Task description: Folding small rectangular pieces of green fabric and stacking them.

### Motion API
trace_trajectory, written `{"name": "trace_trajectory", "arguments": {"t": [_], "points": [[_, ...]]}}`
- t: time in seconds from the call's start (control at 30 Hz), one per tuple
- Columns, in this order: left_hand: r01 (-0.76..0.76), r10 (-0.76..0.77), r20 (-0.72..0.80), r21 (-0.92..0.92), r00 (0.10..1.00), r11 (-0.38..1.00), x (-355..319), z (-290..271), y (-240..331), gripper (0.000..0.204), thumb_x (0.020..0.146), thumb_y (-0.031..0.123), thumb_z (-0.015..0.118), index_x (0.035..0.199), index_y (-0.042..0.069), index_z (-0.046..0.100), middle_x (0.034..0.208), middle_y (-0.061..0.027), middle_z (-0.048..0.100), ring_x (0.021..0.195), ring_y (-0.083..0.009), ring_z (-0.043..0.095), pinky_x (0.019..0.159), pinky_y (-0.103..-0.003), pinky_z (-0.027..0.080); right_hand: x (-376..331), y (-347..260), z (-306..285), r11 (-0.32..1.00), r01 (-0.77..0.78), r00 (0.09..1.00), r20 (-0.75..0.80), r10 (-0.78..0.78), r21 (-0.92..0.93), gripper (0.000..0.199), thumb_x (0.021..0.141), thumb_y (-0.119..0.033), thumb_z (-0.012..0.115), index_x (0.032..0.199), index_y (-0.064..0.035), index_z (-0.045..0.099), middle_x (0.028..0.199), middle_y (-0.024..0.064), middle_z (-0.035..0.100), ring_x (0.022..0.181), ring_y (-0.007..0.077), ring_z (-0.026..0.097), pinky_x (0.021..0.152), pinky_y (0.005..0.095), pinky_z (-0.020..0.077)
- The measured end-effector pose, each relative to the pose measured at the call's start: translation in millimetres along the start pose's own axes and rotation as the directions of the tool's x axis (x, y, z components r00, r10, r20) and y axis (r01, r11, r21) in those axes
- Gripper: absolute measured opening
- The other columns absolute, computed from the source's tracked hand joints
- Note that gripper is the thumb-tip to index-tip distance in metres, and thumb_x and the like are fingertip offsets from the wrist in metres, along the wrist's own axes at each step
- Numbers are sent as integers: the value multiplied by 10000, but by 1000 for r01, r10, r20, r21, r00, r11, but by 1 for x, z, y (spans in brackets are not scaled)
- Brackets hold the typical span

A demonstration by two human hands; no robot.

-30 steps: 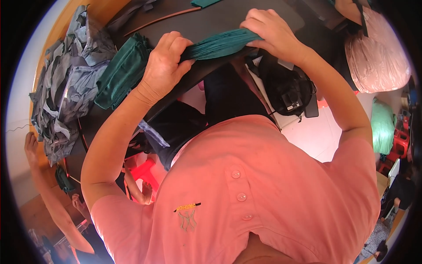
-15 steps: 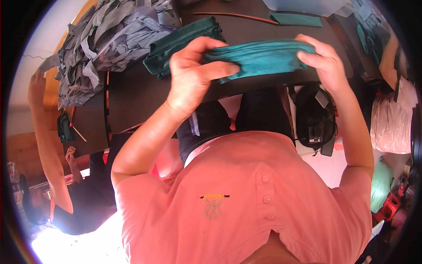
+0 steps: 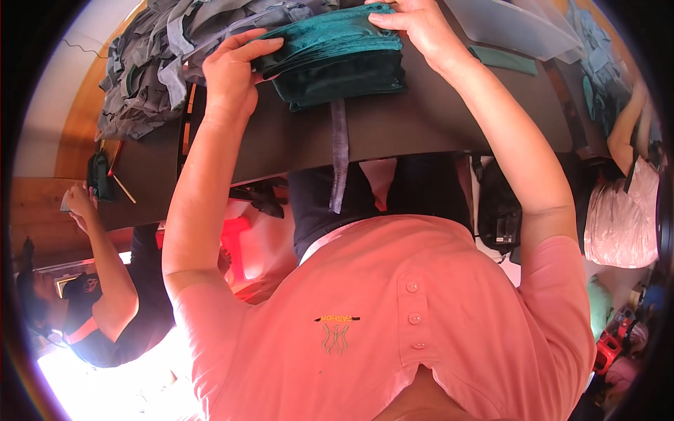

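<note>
A flat bundle of teal velvety cloth strips (image 3: 323, 34) stretches between my two hands at the far side of the table. My left hand (image 3: 235, 67) pinches its left end, thumb on top and fingers partly hidden behind. At the upper edge of the picture, my right hand (image 3: 414, 24) grips the right end between thumb and fingers. Directly under the bundle lies a stack of darker green folded cloth (image 3: 344, 78); whether the two touch is hard to make out. From beneath that stack a narrow grey-blue strip (image 3: 339, 154) hangs over the table's near edge.
A big heap of grey cloth strips (image 3: 144, 67) covers the table's (image 3: 449, 119) far left. At the far right are a clear plastic bin (image 3: 523, 28) and a flat green cloth piece (image 3: 504, 60). One co-worker (image 3: 105, 295) sits left, another's arm (image 3: 625, 133) shows right.
Both hands have carried the teal bundle away from me and leftward, over the dark green stack. The head view has shifted, and the left co-worker's raised arm has come down.
</note>
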State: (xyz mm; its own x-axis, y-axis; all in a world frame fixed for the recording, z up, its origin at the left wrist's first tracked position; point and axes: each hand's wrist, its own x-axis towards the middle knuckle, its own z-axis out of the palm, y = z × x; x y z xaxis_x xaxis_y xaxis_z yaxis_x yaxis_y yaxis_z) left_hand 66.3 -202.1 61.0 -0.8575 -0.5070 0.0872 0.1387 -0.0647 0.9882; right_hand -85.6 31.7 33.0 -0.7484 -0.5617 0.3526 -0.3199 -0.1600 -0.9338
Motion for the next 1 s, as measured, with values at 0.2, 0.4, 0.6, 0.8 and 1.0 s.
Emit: {"name": "trace_trajectory", "arguments": {"t": [0.2,0.4,0.6,0.8,1.0], "points": [[-117,128,-76,127,989,985,14,2,-22,393,725,4,864,1073,-25,684,918,-50,696,765,-125,643,681,-249,485,15,31,-1,996,38,999,-27,-35,83,314,840,88,680,1137,4,622,977,46,654,906,135,626,828,262,495],[-165,181,-106,144,978,976,8,7,-36,460,708,17,886,1109,-9,663,923,-14,682,815,-90,602,696,-234,419,14,43,-2,999,28,998,-52,-26,42,314,843,97,672,1136,-3,621,969,41,641,899,132,613,815,272,499],[-138,138,-34,3,990,990,-6,7,-21,493,738,-35,840,1190,-18,644,941,-32,697,821,-100,619,719,-232,437,10,30,4,999,19,996,-88,-15,47,314,849,101,663,1135,-22,620,938,32,631,848,117,605,773,252,489],[-235,232,-175,3,957,972,-4,11,-27,430,698,-112,825,1068,-38,619,918,-54,651,811,-135,617,766,-265,523,1,16,8,999,35,991,-134,-31,28,256,846,103,660,1054,-33,603,864,7,599,794,94,579,712,238,454],[-243,291,-273,197,917,950,2,24,-43,440,663,-14,902,1006,-21,626,870,-28,625,782,-121,583,711,-261,492,-10,23,12,996,9,982,-187,-26,-92,198,822,89,672,959,-30,594,817,-3,581,775,88,568,700,239,444]]}}
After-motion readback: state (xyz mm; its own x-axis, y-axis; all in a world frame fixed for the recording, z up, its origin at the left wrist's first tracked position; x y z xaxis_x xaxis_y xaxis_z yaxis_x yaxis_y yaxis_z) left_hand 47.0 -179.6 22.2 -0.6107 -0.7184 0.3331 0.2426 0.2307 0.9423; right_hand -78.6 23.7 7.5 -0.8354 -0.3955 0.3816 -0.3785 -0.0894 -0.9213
